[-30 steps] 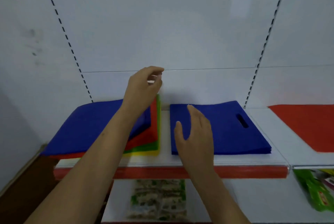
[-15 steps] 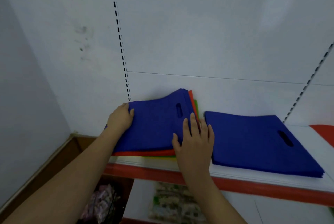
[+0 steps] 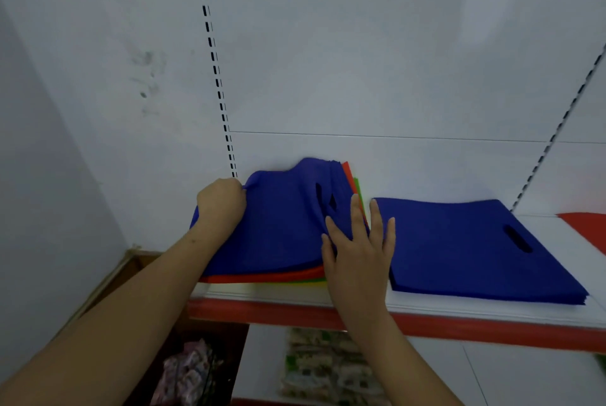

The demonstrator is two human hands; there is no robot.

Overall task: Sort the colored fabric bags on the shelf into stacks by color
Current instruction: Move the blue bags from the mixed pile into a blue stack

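A mixed pile of fabric bags sits at the left of the white shelf [image 3: 459, 305]: blue bags [image 3: 278, 228] on top, a red bag [image 3: 262, 277] and green and yellow edges under them. My left hand [image 3: 222, 204] grips the blue bags' far left edge and lifts them, so they bulge upward. My right hand [image 3: 357, 241] lies flat with spread fingers on the pile's right edge. A neat stack of blue bags [image 3: 465, 248] lies to the right. A red bag [image 3: 587, 225] shows at the far right edge.
The shelf has a red front lip [image 3: 295, 315] and a white back wall with slotted uprights [image 3: 216, 77]. Below it lie packets with green print [image 3: 324, 369] and a patterned bundle [image 3: 190, 373]. A wooden box edge [image 3: 108, 281] sits at lower left.
My left hand came down from above the pile and took hold of the blue bags' left edge, bunching them up. My right hand moved left onto the pile's right edge. The view shifted left.
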